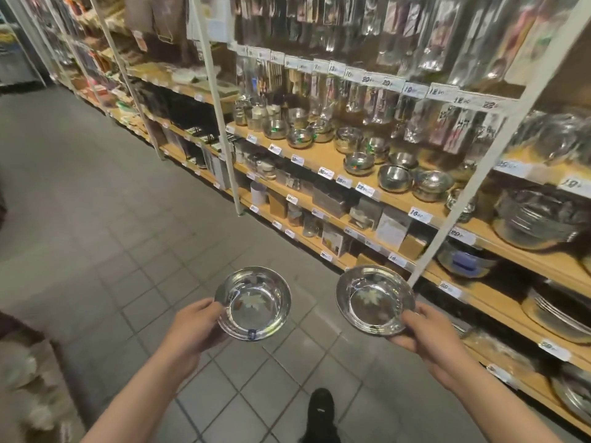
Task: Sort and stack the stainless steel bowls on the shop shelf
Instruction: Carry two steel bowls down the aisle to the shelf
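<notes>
My left hand (192,327) grips a small shiny steel bowl (256,302) by its near-left rim; a blue sticker sits on its front edge. My right hand (428,334) holds a second, shallower steel bowl (372,298) by its near-right rim, tilted toward me. Both bowls hang over the tiled floor, apart from each other, in front of the shelving. On the wooden shelf (323,156) at mid height stand several loose steel bowls (395,177) of differing sizes, some nested.
Price tags (364,188) line the shelf edges. Packaged utensils hang above the shelf. Larger steel basins (537,219) and trays (563,311) fill the shelves at right. White uprights (224,129) divide the racks. My black shoe (321,414) is on the grey tiled aisle.
</notes>
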{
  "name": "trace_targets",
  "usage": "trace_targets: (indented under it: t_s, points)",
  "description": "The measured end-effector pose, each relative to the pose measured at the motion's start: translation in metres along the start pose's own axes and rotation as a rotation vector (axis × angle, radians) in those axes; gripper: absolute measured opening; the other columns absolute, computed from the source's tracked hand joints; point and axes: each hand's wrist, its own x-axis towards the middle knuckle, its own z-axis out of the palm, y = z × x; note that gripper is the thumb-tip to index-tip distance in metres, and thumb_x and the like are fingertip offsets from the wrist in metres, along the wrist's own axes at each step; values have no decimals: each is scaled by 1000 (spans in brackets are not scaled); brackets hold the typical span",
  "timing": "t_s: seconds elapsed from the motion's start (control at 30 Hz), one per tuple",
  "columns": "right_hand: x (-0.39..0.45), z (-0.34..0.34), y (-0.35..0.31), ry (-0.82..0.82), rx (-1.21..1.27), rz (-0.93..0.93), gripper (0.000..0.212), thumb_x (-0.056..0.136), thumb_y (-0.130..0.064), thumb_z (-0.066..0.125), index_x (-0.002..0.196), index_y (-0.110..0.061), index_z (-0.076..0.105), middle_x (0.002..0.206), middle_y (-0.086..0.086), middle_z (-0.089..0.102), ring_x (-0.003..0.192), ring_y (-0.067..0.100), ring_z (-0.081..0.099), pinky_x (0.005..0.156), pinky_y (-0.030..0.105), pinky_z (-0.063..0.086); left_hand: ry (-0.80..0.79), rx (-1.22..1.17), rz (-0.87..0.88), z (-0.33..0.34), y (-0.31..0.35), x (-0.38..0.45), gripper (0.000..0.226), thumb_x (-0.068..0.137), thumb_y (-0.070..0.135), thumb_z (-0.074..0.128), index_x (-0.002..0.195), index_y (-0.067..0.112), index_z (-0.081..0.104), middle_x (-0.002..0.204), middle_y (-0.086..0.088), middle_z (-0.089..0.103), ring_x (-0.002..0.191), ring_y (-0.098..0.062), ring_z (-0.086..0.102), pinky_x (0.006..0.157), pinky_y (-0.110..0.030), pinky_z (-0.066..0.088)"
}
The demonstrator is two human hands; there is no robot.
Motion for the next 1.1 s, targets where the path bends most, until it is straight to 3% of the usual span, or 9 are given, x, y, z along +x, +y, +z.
trace_targets:
  t_s: [0.13,0.3,0.43,0.57,0.67,0.8,0.9,1.03,1.1]
  points:
    - [78,19,-31,25,13,-3,23,92,7,57,113,2,64,90,16,79,82,27,78,62,33,63,5,19,12,30,42,72,16,87,2,61,76,10,69,62,-3,62,47,-12,56,52,-22,54]
    - [176,52,-88,4,3,-18,25,94,4,55,118,-2,61,100,19,78,86,32,78,63,34,64,4,19,19,69,107,163,14,86,1,60,87,7,73,72,-8,64,55,-16,58,64,-28,60]
    - [242,82,-137,7,-35,-15,23,95,4,55,116,-3,59,94,19,78,80,34,78,68,40,65,-25,8,30,87,151,227,16,83,2,60,74,13,68,68,-7,61,52,-14,56,60,-28,57]
    - [303,113,-172,22,-44,17,28,96,1,55,122,-8,54,96,19,78,79,36,78,52,31,62,9,-10,15,97,181,298,26,83,2,60,62,15,71,65,-4,64,50,-13,57,59,-27,58]
    - [349,142,-190,37,-33,32,22,96,2,55,117,-5,56,83,14,79,77,31,78,54,29,62,2,-11,5,103,206,357,24,83,3,59,68,15,74,65,-3,66,50,-13,58,58,-26,59]
    - [412,182,-204,101,-43,16,15,93,7,57,104,-1,62,72,7,78,70,23,78,53,27,61,-66,14,18,113,244,447,17,83,7,62,79,15,77,67,-1,70,51,-10,62,55,-22,56]
    - [453,213,-217,152,-18,-12,15,92,3,60,101,-5,67,79,9,79,73,24,78,55,27,60,-156,43,69,123,281,517,15,82,6,66,91,15,74,74,-2,75,57,-13,68,56,-24,57]
    - [491,240,-236,262,60,-12,10,92,-2,64,102,-2,66,86,17,78,77,27,77,58,32,62,-255,174,95,145,331,589,9,83,3,63,84,12,66,75,-7,68,62,-19,62,69,-40,63]
    - [506,248,-245,303,91,-7,10,91,0,64,101,0,64,81,19,77,72,29,77,54,31,61,-314,222,105,163,351,619,11,84,3,61,82,14,64,70,-7,62,58,-17,56,67,-35,58]
